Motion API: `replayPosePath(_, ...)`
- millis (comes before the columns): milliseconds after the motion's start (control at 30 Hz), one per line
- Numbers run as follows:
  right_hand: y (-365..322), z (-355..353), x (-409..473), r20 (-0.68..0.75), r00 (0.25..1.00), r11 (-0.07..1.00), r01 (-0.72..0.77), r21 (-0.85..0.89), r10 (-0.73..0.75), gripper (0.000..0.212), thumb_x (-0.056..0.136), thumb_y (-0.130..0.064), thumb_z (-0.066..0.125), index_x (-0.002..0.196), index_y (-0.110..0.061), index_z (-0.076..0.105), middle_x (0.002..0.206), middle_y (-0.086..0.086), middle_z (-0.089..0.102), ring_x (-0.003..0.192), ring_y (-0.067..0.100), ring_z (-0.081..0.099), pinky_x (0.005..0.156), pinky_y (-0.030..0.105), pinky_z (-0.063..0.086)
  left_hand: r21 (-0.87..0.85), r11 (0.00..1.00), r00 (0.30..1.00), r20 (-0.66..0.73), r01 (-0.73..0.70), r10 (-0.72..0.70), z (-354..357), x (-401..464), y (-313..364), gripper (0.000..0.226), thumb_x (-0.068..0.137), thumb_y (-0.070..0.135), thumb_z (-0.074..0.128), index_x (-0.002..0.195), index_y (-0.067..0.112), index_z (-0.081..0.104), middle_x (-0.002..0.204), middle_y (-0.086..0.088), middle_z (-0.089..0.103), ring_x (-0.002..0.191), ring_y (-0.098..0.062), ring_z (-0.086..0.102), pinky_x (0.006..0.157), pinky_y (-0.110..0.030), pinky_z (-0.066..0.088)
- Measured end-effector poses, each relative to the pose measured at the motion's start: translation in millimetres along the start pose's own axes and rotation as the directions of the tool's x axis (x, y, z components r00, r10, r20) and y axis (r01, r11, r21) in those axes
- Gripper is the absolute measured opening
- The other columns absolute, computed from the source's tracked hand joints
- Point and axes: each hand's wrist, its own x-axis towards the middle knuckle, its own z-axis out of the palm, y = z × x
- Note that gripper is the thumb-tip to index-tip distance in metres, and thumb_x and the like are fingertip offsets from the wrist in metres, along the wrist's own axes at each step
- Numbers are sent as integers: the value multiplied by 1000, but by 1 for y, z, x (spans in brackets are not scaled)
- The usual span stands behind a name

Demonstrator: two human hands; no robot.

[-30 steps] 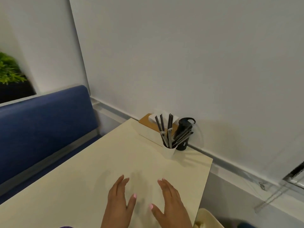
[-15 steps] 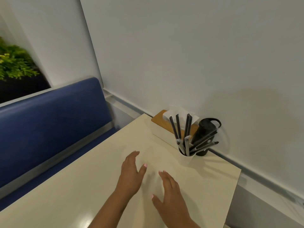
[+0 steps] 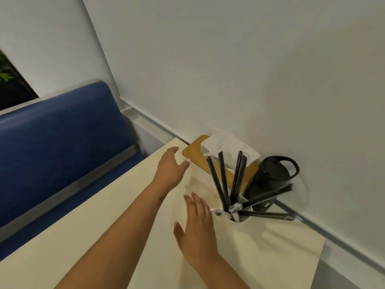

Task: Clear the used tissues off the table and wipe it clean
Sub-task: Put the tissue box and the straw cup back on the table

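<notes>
Up close, left hand (image 3: 169,172) and right hand (image 3: 196,228) — fingers spread, holding nothing, straw cup (image 3: 239,213) and black bottle (image 3: 268,182) crowding tissue box (image 3: 208,157) — perhaps wood-lidded.

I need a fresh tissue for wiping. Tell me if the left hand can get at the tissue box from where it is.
Probably yes. The left hand is open, with its thumb almost at the near end of the wooden-lidded tissue box, and nothing lies between them. The cup of black straws stands further right, out of that path.
</notes>
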Motion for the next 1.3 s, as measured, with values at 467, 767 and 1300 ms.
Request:
replayPosePath(467, 31, 38, 31, -216, 962, 985, 175, 17, -167, 47, 97, -46, 24, 135, -26, 42, 137, -10, 49, 130, 10, 37, 92, 34, 50, 97, 990, 957, 259, 106, -128, 44, 99, 14, 42, 72, 29, 66, 110, 14, 56, 101, -4, 61, 94, -19, 58, 85, -38, 53)
replayPosePath(767, 42, 52, 29, -223, 945, 966, 255, 42, -240, 49, 98, -48, 27, 138, -24, 42, 142, -8, 46, 134, 12, 37, 91, 39, 51, 96, 980, 954, 230, 176, -194, 46, 105, 16, 33, 76, 33, 66, 102, 14, 60, 99, -6, 63, 87, -20, 57, 60, -29, 47)
replayPosePath(1300, 23, 18, 5, 80, 987, 974, 122, 192, -139, 57, 94, -40, 42, 145, -40, 16, 153, -21, 10, 141, -1, 6, 116, 26, 23, 73, 973, 973, 59, 218, -222, -20, 86, -7, 38, 79, 45, 61, 102, 15, 56, 98, -5, 59, 87, -23, 57, 68, -38, 55)
